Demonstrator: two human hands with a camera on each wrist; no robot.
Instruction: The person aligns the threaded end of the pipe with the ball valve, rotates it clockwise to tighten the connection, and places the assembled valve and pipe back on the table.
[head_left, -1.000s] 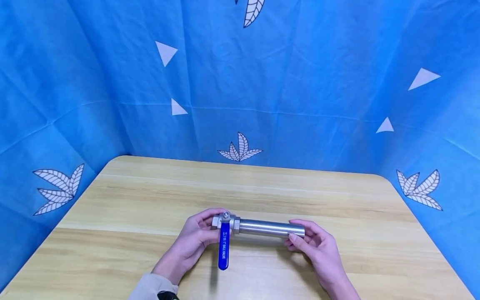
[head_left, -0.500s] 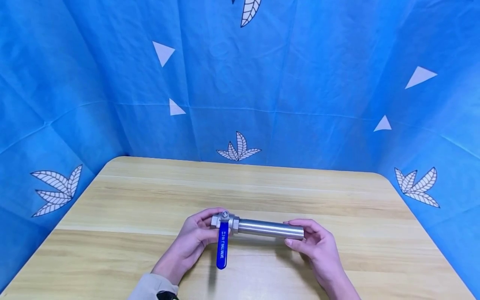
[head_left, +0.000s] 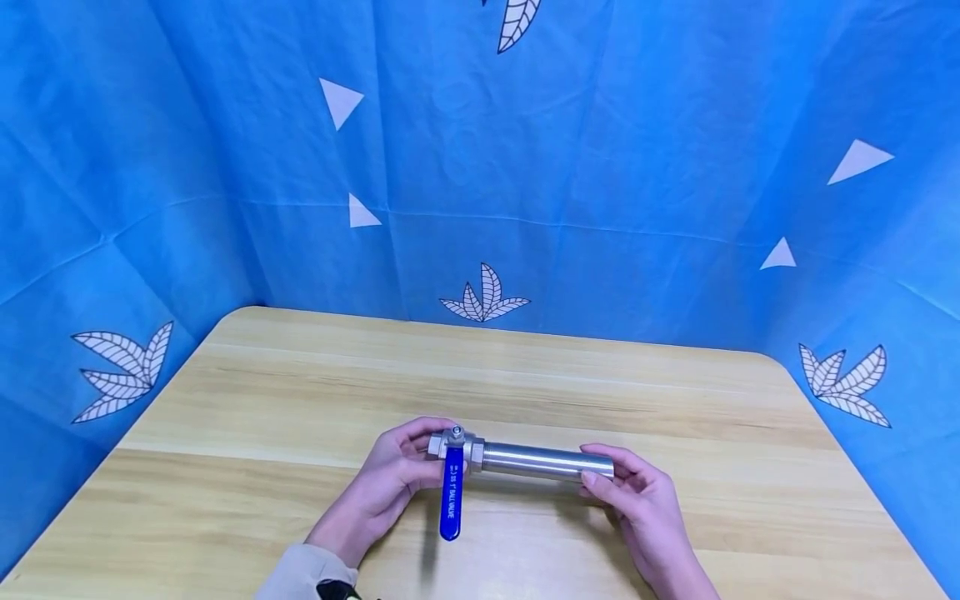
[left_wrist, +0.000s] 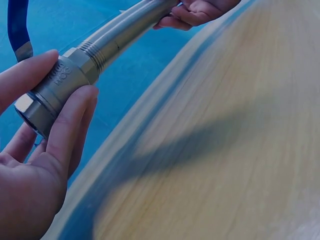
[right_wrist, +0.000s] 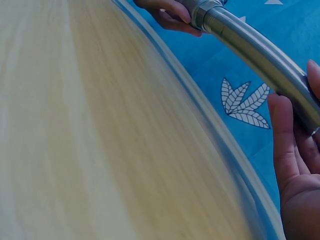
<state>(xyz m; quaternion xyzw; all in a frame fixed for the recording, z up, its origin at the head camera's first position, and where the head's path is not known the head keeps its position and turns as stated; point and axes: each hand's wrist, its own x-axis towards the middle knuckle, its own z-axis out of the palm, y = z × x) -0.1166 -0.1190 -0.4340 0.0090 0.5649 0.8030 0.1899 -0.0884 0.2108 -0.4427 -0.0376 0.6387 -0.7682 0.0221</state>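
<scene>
A steel ball valve [left_wrist: 62,82] is held above the table by my left hand [head_left: 390,475], whose thumb and fingers grip its body from both sides. The valve's blue lever handle [head_left: 452,496] points toward me, with "1" BALL VALVE" lettered on it. A shiny steel pipe [head_left: 536,460] extends to the right from the valve's hex end, and some thread [left_wrist: 93,54] shows at the joint. At the pipe's free end, my right hand [head_left: 645,504] pinches it between thumb and fingers. In the right wrist view the fingertips [right_wrist: 281,107] lie along the pipe.
Beneath both hands lies a wood-grain table [head_left: 315,375] with rounded far corners. Blue cloth [head_left: 465,150] printed with white leaves and triangles hangs behind the table and along both sides. Shadows of the hands and valve fall on the tabletop.
The camera view shifts slightly. Against the pipe, the right thumb and fingers make small changes of position at its end. The left hand keeps its hold on the valve.
</scene>
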